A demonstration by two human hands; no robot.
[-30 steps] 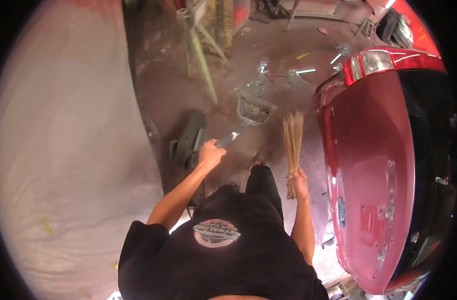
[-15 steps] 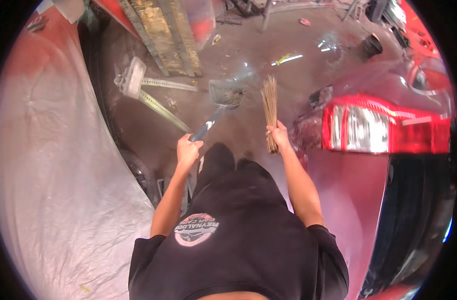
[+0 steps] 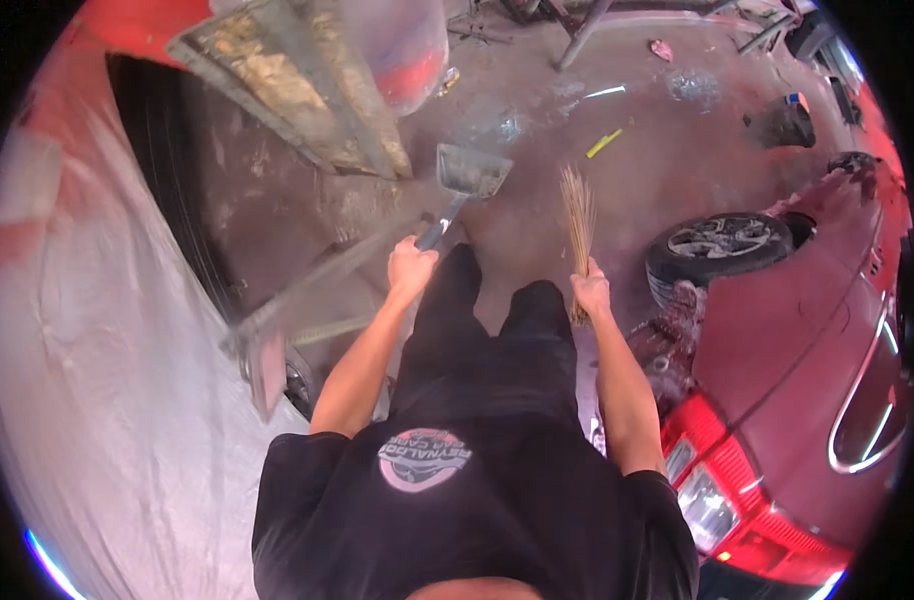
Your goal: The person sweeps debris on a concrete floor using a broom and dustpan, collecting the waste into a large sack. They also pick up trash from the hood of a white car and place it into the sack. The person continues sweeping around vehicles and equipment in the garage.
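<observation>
My left hand (image 3: pixel 412 267) is closed round the handle of a grey dustpan (image 3: pixel 473 172), which is held out ahead of me above the floor. Some dark debris lies in its pan. In my right hand (image 3: pixel 591 291) is a stick broom (image 3: pixel 578 215), a bundle of thin tan bristles gripped near its lower end, with the tips pointing away from me. Broom and dustpan are apart, side by side in front of my legs.
A red car with a tail light (image 3: pixel 712 500) and an exposed wheel (image 3: pixel 732 242) is on the right. Plastic sheeting (image 3: pixel 127 380) covers something at left. A worn panel (image 3: pixel 307 90) stands ahead. A yellow strip (image 3: pixel 604 143) and a pink scrap (image 3: pixel 661 50) lie on the floor.
I have moved forward past the car's tail light, and its wheel has come into view. The white stand on the left now lies nearer my left arm. Both hands keep their holds.
</observation>
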